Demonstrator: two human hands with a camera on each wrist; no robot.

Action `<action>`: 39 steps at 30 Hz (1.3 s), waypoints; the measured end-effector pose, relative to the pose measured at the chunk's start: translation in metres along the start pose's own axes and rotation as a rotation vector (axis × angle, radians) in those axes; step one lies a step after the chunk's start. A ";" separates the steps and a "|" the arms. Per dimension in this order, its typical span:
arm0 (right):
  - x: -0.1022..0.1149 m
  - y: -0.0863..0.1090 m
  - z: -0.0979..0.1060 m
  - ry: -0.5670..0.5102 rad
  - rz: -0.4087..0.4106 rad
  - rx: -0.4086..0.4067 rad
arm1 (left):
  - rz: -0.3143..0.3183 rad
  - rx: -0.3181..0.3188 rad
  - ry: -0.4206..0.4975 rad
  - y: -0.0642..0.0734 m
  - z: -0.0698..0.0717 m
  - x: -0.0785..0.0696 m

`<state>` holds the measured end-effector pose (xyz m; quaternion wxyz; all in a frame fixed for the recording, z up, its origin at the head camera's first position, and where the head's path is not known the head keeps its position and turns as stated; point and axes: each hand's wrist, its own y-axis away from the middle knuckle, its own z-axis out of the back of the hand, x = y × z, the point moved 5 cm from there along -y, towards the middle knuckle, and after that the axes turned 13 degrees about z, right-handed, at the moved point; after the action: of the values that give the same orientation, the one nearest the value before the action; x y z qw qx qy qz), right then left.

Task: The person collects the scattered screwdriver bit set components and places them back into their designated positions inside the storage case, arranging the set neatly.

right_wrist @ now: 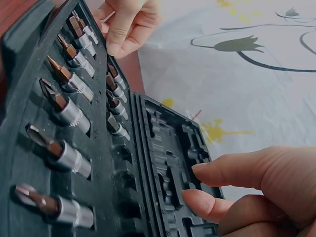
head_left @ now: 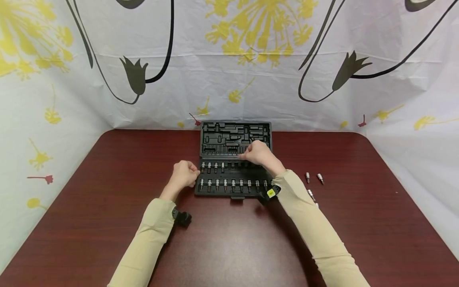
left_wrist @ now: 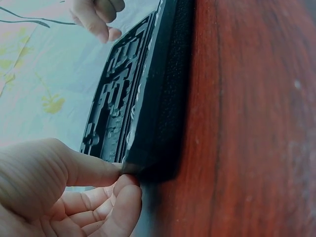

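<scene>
Black plastic case (head_left: 229, 176) lay open near the table (head_left: 143, 149)'s far edge; left hand (head_left: 183, 174) pinched its left edge; right hand (head_left: 259, 153) hovered above, thumb and forefinger parted.

Setting: reads as a staged recording corner, probably a makeshift booth. Evidence: white printed cloth (head_left: 201, 44) hangs behind the table (head_left: 229, 243) and along its left and right, screening three sides; creases and folds mark it as soft sheeting. Print is yellow blossoms (head_left: 266, 24) and dark grey tulips (head_left: 135, 76), a household-curtain pattern. Table top is dark red-brown, wood-grained, far corners rounded, rather office-like. Small black cameras (head_left: 182, 218) are strapped at both wrists. Workshop-type item present: black bit case (head_left: 233, 174). Building type beyond the cloth: cannot tell.
</scene>
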<state>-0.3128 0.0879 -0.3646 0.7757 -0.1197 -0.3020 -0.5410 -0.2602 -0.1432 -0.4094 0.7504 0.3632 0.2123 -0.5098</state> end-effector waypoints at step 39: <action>-0.058 0.061 0.048 0.076 0.044 -0.112 | 0.002 0.004 -0.009 0.002 0.000 -0.001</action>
<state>-0.2869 0.1807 -0.3531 0.7904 -0.1488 -0.2388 -0.5441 -0.2587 -0.1421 -0.4078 0.7511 0.3627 0.2074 -0.5111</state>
